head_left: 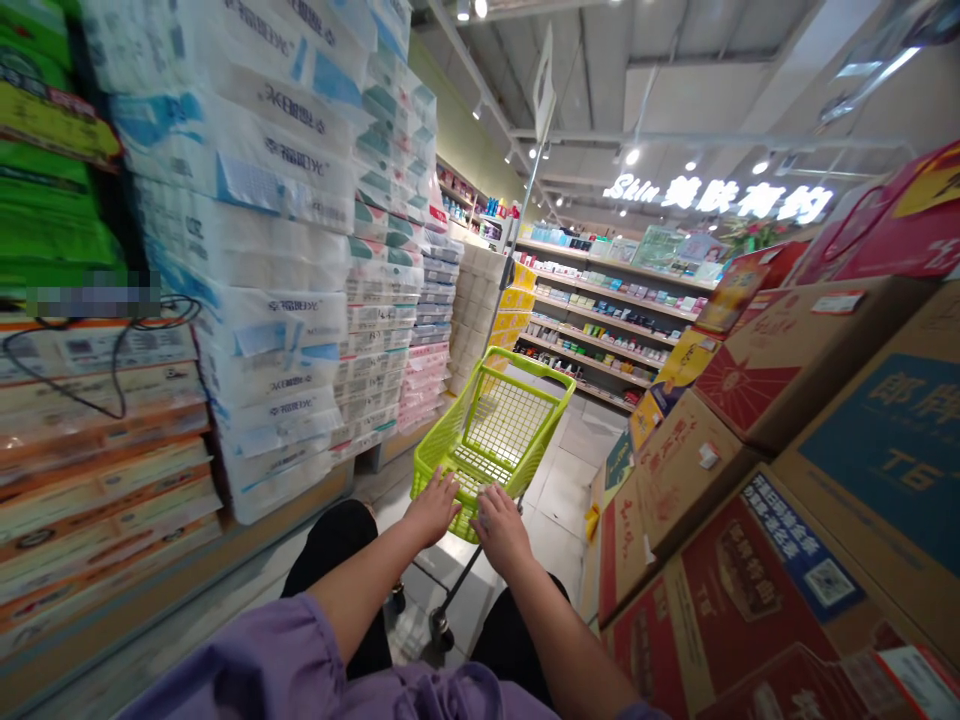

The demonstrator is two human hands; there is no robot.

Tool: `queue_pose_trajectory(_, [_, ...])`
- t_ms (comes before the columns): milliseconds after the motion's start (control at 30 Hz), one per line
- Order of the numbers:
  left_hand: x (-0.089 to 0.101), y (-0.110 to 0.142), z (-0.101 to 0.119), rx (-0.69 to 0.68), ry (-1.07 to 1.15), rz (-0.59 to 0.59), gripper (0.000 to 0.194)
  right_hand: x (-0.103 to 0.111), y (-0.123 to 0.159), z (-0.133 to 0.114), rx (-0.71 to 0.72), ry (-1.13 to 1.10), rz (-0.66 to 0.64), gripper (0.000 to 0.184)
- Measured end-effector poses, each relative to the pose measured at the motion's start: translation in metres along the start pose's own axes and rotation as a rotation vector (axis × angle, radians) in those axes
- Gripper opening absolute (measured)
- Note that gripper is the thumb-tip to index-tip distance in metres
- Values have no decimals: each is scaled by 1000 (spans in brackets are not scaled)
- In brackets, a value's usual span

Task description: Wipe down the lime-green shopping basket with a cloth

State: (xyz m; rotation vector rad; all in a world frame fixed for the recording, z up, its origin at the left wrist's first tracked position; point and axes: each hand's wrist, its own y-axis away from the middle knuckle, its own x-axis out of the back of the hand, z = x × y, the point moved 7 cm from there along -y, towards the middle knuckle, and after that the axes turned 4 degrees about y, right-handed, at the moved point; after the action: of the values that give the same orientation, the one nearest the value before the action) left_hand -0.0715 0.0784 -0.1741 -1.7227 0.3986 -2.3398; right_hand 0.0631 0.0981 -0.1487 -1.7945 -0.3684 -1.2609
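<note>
A lime-green plastic shopping cart (517,405) stands in the aisle in front of my knees, on a dark wheeled frame. Its mesh basket looks bare inside. My left hand (433,510) is closed over the near rim of the basket, thumb toward the middle. Close beside it on the right, my right hand (499,520) also grips this rim with its fingers bent over the edge. The undersides of both hands' fingers are hidden.
Tall stacks of wrapped tissue packs (277,210) line the left side. Cardboard boxes (735,580) are piled close on the right. Shelves of small goods (600,310) stand across the far end. A sign pole (517,220) rises beyond the cart; tiled floor (559,490) runs between the stacks.
</note>
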Motion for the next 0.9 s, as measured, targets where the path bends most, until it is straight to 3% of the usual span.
queue_pose_trajectory(233, [5,4,-12,-6,19,51,37,-9,-5,-7,9,34,8,32])
queue_pose_trajectory(367, [10,9,-21,-37,-5,59,38,-2,-5,-19,126,54,-10,42])
queue_pose_trajectory(533, [27,11,-32,-48,9,55,35,12,-17,-21,289,10,-88,39])
queue_pose_trajectory(733, [46,10,-53,-28,83,5,33,21,-33,12,43,14,-66,31])
queue_pose_trajectory(833, [45,8,-56,27,61,5,32,16,-34,11,-11,-5,-57,31])
queue_pose_trajectory(900, [39,8,-43,70,38,32,35,12,-35,5,-13,-10,-57,31])
